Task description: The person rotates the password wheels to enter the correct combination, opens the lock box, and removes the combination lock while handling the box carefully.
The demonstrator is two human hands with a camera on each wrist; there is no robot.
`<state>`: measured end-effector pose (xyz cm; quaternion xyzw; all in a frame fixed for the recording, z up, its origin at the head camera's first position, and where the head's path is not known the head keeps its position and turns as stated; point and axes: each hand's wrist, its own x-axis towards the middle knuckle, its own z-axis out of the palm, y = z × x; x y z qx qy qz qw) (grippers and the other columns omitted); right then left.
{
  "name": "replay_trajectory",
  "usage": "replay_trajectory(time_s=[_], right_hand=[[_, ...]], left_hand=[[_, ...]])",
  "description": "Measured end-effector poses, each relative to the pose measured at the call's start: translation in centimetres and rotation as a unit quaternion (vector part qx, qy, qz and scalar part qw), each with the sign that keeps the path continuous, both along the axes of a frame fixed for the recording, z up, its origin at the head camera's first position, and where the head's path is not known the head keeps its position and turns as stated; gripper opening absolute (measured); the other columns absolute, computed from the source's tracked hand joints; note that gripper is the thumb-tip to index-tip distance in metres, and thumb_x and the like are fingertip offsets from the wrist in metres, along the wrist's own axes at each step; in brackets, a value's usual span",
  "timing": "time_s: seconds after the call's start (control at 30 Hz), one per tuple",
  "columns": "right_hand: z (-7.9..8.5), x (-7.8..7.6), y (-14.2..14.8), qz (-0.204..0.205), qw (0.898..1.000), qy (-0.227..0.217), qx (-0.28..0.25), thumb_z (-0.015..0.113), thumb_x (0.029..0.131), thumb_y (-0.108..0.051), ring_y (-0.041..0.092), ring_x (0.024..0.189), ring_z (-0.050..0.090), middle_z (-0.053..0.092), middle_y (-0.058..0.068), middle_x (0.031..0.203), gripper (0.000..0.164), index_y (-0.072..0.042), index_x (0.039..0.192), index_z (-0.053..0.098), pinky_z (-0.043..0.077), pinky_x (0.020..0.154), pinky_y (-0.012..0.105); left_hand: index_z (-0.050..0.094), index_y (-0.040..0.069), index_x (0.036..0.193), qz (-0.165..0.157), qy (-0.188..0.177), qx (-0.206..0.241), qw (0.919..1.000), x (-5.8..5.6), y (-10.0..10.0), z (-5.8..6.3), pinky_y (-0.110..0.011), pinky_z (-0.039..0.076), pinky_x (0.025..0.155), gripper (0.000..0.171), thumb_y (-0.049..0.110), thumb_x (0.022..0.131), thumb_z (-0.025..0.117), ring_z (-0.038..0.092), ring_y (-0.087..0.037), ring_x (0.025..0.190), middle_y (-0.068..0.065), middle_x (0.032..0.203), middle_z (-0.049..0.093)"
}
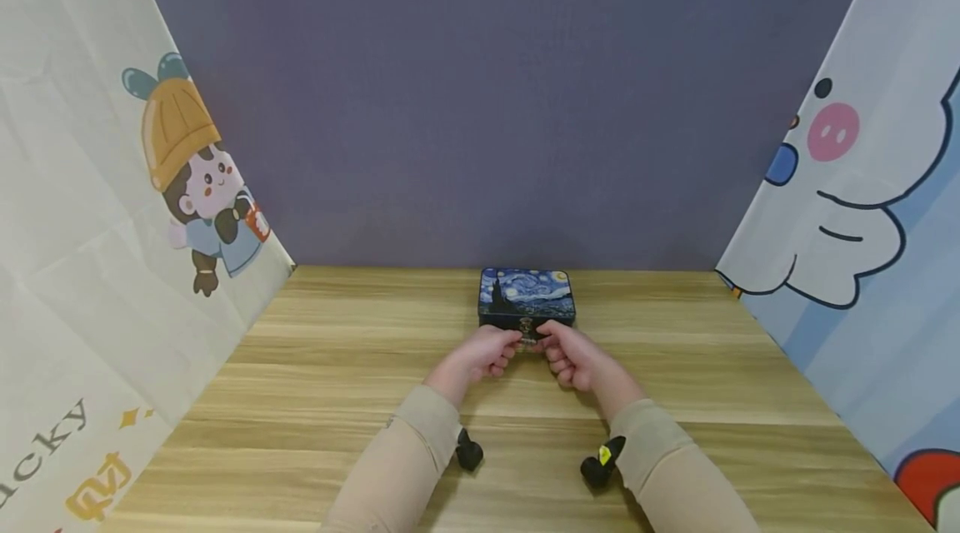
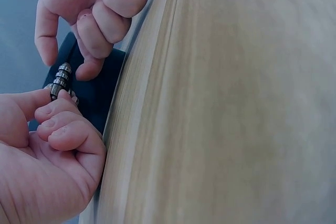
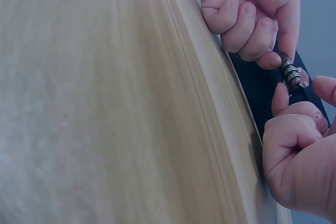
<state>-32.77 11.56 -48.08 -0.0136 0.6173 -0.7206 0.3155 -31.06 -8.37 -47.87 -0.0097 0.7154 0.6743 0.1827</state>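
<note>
A dark tin box point(image 1: 527, 293) with a blue-and-yellow swirling night-sky picture on its lid stands closed at the far middle of the table. A small metal combination padlock point(image 2: 61, 77) with numbered rings hangs at its front clasp point(image 3: 303, 76). My left hand point(image 1: 487, 350) pinches one end of the padlock between thumb and index finger, the other fingers curled. My right hand point(image 1: 577, 356) is at the padlock's other end, thumb and index finger spread apart, with the index fingertip close beside the rings. Its remaining fingers are folded in.
The wood-grain table point(image 1: 360, 350) ends at a grey-purple back panel point(image 1: 510, 100) right behind the box. Printed cloth walls point(image 1: 67, 183) flank the table on both sides. Black wrist devices point(image 1: 469, 451) sit at the inside of both beige sleeves point(image 1: 397, 466).
</note>
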Motion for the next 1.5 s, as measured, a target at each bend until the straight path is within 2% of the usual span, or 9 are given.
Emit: replay_trajectory(time_s=[0.23,0.53,0.83,1.5], right_hand=[[-0.2,0.0,-0.4,0.010,1.000,0.005,0.000,0.057,0.095,-0.033,0.003,0.043,0.020,0.027,-0.010,0.056,0.034,0.000,0.102,0.055,0.018,0.039,0.019],[-0.3,0.1,-1.2,0.018,1.000,0.009,0.004,0.053,0.094,-0.029,0.003,0.044,0.018,0.026,-0.010,0.055,0.024,-0.006,0.089,0.052,0.017,0.038,0.019],[-0.5,0.0,-1.7,0.004,1.000,0.008,0.007,0.054,0.090,-0.028,0.003,0.044,0.018,0.025,-0.010,0.056,0.019,-0.011,0.081,0.049,0.017,0.038,0.018],[-0.4,0.2,-2.0,-0.016,1.000,0.007,0.013,0.057,0.085,-0.024,0.004,0.043,0.021,0.027,-0.009,0.056,0.016,-0.012,0.076,0.049,0.018,0.038,0.019]], left_hand=[[0.056,0.003,0.088,0.000,-0.001,0.002,1.0000,0.0,0.0,0.0,-0.023,0.024,0.045,0.027,0.024,0.105,0.053,0.024,-0.009,0.047,0.004,0.061,0.035],[0.057,0.004,0.086,-0.003,-0.002,0.003,1.0000,0.2,0.0,0.1,-0.024,0.023,0.046,0.028,0.024,0.105,0.053,0.024,-0.009,0.047,0.005,0.060,0.034],[0.056,0.005,0.085,-0.006,0.000,0.002,1.0000,0.0,0.0,0.0,-0.024,0.023,0.045,0.028,0.024,0.105,0.052,0.024,-0.009,0.047,0.005,0.060,0.034],[0.052,0.011,0.077,-0.012,0.008,-0.007,0.9999,-0.1,-0.1,-0.2,-0.023,0.024,0.046,0.032,0.024,0.106,0.051,0.025,-0.009,0.048,0.005,0.060,0.033]])
